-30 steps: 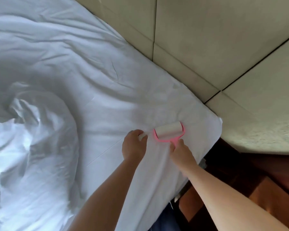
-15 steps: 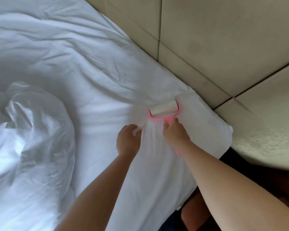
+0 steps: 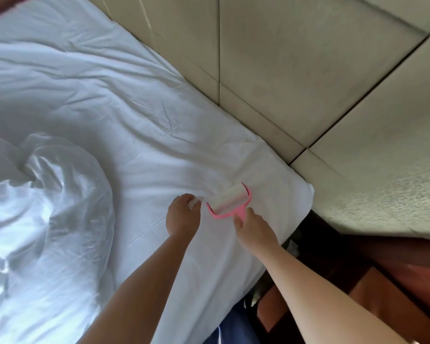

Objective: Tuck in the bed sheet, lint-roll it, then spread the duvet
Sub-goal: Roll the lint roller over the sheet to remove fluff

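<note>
Both bare arms reach forward. The left hand (image 3: 183,218) is curled, pinching; the right hand (image 3: 255,230), just beside it, grips too.

Beige padded wall panels (image 3: 296,70) behind; reddish-brown wooden furniture (image 3: 395,276) at lower right.

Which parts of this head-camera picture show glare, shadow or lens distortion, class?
Head view: bright glare on the bunched duvet at left; soft shadow over the bed sheet further up; wide-angle bending of the padded headboard seams; a blurred reddish smear in the top left corner; the lint roller and both hands, left and right, reasonably sharp.
</note>
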A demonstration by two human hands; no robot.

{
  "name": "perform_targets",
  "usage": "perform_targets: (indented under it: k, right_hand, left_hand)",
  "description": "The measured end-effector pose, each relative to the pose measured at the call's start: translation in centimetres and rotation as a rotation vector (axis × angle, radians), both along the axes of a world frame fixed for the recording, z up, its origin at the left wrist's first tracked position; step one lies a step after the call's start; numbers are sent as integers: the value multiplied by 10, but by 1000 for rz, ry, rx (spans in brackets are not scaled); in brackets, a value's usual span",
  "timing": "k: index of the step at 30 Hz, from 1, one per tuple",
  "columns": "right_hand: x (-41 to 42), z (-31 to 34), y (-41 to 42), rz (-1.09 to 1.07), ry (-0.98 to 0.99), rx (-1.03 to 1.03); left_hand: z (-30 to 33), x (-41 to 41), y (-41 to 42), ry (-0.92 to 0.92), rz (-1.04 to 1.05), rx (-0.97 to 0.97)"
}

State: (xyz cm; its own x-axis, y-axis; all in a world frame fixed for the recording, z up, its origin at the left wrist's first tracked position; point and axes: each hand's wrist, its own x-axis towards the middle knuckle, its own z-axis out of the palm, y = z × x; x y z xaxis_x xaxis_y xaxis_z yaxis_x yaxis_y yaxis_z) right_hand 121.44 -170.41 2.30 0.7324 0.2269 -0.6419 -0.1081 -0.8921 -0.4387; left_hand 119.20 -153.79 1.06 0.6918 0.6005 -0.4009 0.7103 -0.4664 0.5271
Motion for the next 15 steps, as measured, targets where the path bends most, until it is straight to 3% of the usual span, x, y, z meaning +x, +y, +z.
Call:
perform_targets:
  k: [6, 15]
  right_hand:
    - [-21, -16, 27, 185, 56, -59]
    - [20, -46, 104, 249, -6, -82]
  left_hand:
    - [-6, -10, 29, 10, 38, 30]
    - [-31, -7, 92, 15, 160, 102]
